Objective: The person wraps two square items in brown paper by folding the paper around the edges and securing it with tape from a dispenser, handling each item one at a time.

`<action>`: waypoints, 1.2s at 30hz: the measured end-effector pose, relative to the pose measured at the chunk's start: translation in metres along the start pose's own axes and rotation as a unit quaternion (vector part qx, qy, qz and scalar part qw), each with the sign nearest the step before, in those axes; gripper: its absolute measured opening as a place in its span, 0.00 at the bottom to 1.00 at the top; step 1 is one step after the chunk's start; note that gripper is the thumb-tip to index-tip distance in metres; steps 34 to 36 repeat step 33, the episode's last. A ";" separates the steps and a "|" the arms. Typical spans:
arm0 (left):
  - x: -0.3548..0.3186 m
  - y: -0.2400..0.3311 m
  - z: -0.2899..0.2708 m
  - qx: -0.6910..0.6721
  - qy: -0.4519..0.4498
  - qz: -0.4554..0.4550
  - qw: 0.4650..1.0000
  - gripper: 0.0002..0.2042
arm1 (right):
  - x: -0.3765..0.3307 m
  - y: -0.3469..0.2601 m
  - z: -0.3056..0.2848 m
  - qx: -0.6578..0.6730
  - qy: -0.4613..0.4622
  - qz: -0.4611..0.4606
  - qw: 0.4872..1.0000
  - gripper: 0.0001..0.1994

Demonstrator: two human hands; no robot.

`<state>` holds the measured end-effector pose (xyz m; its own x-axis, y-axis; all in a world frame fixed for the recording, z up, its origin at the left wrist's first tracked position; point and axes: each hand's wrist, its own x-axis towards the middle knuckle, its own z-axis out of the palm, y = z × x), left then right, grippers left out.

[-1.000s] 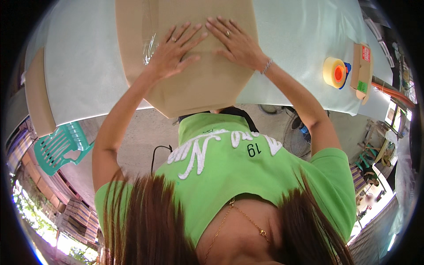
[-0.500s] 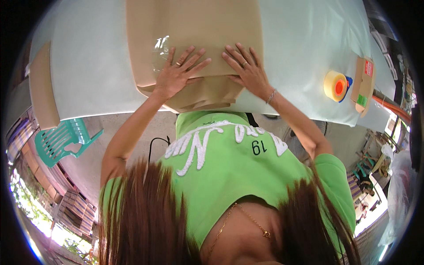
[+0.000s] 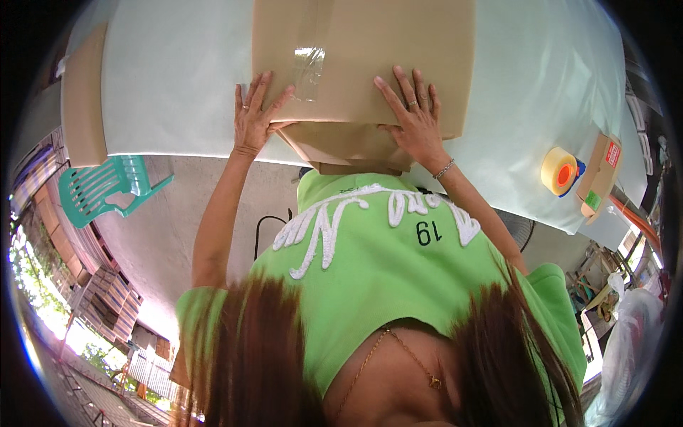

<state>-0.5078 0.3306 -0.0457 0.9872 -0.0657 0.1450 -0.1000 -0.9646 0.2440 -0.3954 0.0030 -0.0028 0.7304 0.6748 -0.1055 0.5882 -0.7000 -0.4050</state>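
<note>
A brown cardboard box (image 3: 384,43) lies on the table, its near end facing my body. A shiny strip of clear tape (image 3: 309,67) runs along its top, left of the middle. At the near left corner rests my left hand (image 3: 254,117), fingers spread on the top and thumb at the edge. My right hand (image 3: 415,114) lies on the near right part of the top with its fingers apart, the thumb by the near edge. Below that edge a folded cardboard flap (image 3: 348,146) hangs toward my shirt. Neither hand grips anything.
The table (image 3: 178,78) has a pale smooth cover. On its right lie a tape roll in a blue dispenser (image 3: 560,171) and a small cardboard piece with coloured labels (image 3: 600,174). A flat cardboard sheet (image 3: 85,99) is at the left edge. Beyond stands a green plastic chair (image 3: 107,188).
The view has shifted, so the box appears further right. My left hand has moved outward to the box's left corner, and my hands are wider apart.
</note>
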 end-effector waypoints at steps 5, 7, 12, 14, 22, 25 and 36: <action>-0.013 0.006 -0.014 -0.192 -0.012 -0.129 0.973 0.37 | 0.001 0.003 0.002 -0.004 0.002 0.001 1.000 0.48; -0.021 0.001 -0.016 -0.174 -0.032 -0.179 0.968 0.38 | 0.001 0.000 0.001 -0.001 0.010 -0.008 1.000 0.47; -0.012 0.034 -0.026 -0.216 0.046 -0.338 0.915 0.36 | 0.002 0.002 0.004 -0.015 0.042 -0.015 0.999 0.46; -0.047 0.045 0.000 -0.238 0.046 -0.341 0.908 0.35 | 0.002 0.001 0.004 -0.019 0.045 -0.020 0.999 0.46; -0.048 0.092 -0.021 -0.194 -0.069 -0.156 0.966 0.33 | -0.001 0.001 0.006 -0.024 0.049 -0.023 0.998 0.44; -0.045 0.100 -0.017 -0.129 -0.042 -0.146 0.980 0.31 | -0.002 0.000 0.005 -0.036 0.046 -0.027 0.998 0.44; -0.016 0.041 -0.008 0.081 -0.110 0.209 0.968 0.26 | -0.005 0.022 0.000 -0.059 0.008 -0.085 0.995 0.45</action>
